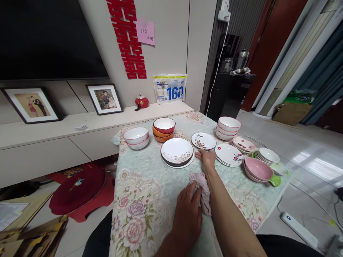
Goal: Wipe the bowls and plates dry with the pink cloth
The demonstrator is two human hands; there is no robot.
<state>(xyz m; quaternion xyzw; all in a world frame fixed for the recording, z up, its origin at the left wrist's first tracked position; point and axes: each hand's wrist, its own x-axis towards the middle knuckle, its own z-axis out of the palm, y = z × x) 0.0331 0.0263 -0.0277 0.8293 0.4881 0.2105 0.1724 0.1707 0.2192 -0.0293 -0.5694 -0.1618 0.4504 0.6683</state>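
Observation:
My right hand (207, 159) reaches forward to the near edge of a small white plate (202, 137) with a brown floral print and dark rim. Its thumb points left and its fingers lie at the rim, not closed round it. Nearer to me, my left hand (188, 207) presses its bent fingers onto a crumpled greyish-pink cloth (205, 196); the thumb is hidden. Left of the small plate is a stack of larger brown-patterned plates (175, 148). On its right sits a stack of white plates with red flowers (227, 154).
White bowls (136, 135) and red and orange bowls (164, 125) are at the back left. At the right are stacked white bowls (229, 124), pink strawberry-patterned dishes (243, 143), pink leaf-handled dishes (258, 168) and small white bowls (268, 155). A floral tablecloth (144, 203) covers the table.

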